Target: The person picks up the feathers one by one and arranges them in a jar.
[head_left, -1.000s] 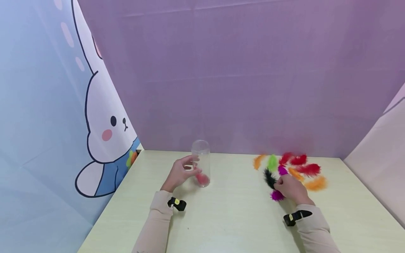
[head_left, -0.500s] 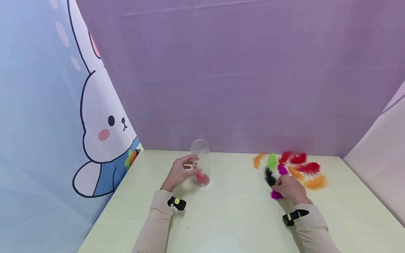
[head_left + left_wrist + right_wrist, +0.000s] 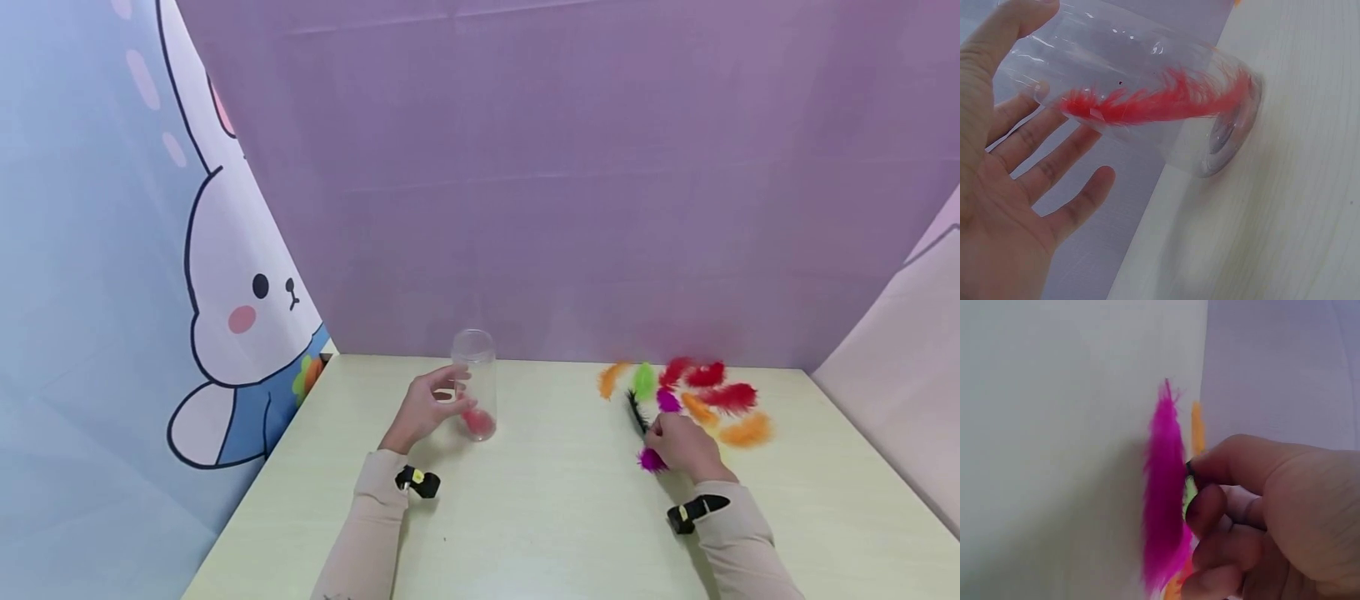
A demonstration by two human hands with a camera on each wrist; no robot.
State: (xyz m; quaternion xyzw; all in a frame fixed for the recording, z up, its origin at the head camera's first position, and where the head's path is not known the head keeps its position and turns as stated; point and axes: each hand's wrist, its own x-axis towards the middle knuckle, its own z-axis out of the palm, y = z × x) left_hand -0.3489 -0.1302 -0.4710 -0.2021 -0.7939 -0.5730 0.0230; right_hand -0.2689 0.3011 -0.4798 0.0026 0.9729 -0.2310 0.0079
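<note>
My left hand [image 3: 422, 412] holds a tall clear jar [image 3: 484, 379] that stands upright on the table, thumb on one side and fingers on the other. Inside the jar lies a fluffy red feather [image 3: 1147, 109], reaching down to the base. Over on the right, my right hand [image 3: 686, 444] pinches a black feather [image 3: 637, 412] between thumb and index finger; its far end points away. Just below those fingers is a magenta feather [image 3: 651, 460], which fills much of the right wrist view.
Beyond the right hand lie loose feathers: orange ones [image 3: 747, 431], a green one [image 3: 644, 381], several red ones [image 3: 732, 398] and another magenta one [image 3: 667, 400]. A purple cloth [image 3: 570, 208] hangs behind the pale table [image 3: 525, 517]. A rabbit-print cloth [image 3: 97, 333] hangs at left.
The black feather has turned in my right fingers and now shows its narrow edge. My left hand and the jar keep their place.
</note>
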